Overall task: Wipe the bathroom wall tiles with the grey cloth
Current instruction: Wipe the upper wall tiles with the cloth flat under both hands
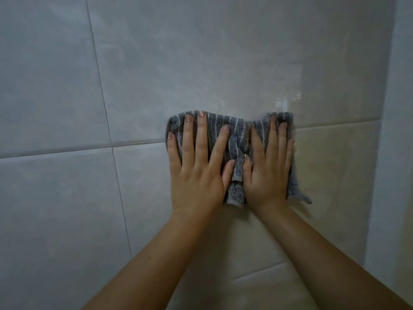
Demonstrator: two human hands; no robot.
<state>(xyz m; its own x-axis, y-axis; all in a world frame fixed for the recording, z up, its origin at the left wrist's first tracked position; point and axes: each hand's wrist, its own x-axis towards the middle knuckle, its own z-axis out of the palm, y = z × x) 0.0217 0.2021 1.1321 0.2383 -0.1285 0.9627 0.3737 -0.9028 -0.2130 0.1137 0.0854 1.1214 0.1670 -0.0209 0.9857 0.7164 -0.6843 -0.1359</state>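
Where the view begins at the far left, large pale grey wall tiles (pixel 51 81) fill the picture, glossy and divided by a slanting upright joint (pixel 101 92) and a level joint (pixel 67 150). Further along, the left hand (pixel 196 168) lies flat against the wall, its fingers straight and spread wide over the left part of the cloth (pixel 237 133). This grey cloth has thin pale stripes and sits bunched on the tiles, straddling the level joint. A raised fold of it stands between the two thumbs, which nearly meet. Just beside it, the right hand (pixel 268 173) presses flat on the right part of the cloth, fingers straight and only slightly apart. A loose corner of the cloth hangs out below the heel of that hand. Above the right hand a small bright reflection (pixel 288 100) shows on the tile. Here the tiles look more beige. At the far right edge runs a pale upright strip of side wall (pixel 397 130).
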